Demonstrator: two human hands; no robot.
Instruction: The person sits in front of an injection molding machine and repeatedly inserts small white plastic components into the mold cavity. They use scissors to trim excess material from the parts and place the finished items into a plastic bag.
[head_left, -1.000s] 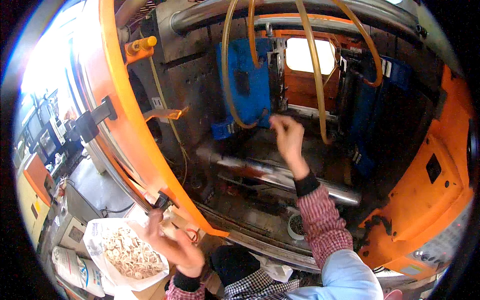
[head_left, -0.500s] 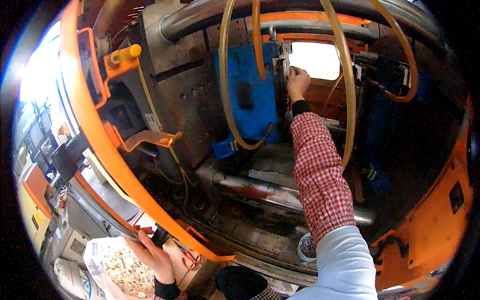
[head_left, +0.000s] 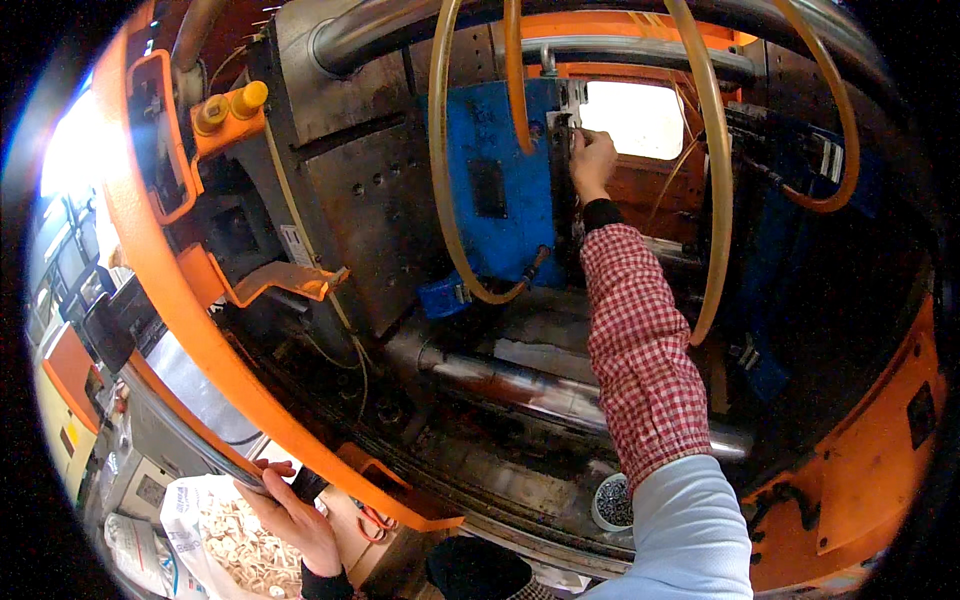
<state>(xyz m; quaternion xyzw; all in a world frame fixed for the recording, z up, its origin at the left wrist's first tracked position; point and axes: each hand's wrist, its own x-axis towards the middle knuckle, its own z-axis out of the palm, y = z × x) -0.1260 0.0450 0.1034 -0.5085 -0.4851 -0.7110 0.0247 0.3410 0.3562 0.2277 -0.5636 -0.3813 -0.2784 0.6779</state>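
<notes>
My right hand [head_left: 594, 160] reaches deep between two mould halves, its fingers bent together at the face of the blue mould block [head_left: 505, 185] on the left. Whatever is between the fingertips is too small or hidden to make out. The arm wears a red checked sleeve over a light blue cuff. My left hand [head_left: 290, 515] is low on the left, fingers stretched out against the grey edge rail [head_left: 205, 435] of the orange machine door [head_left: 190, 300]. A black handle piece [head_left: 310, 487] shows beside it.
Hoses [head_left: 440, 150] hang in front of the moulds. Shiny tie bars [head_left: 500, 385] cross below and above. A white cup [head_left: 611, 502] of dark pellets sits under my right arm. At lower left, a white bag [head_left: 240, 545] holds pale small parts; red-handled scissors [head_left: 373, 522] lie beside it.
The view has shifted slightly, so the door and left hand appear a little farther left. My right hand stays at the blue mould's face, with its wrist and fingers turned slightly.
</notes>
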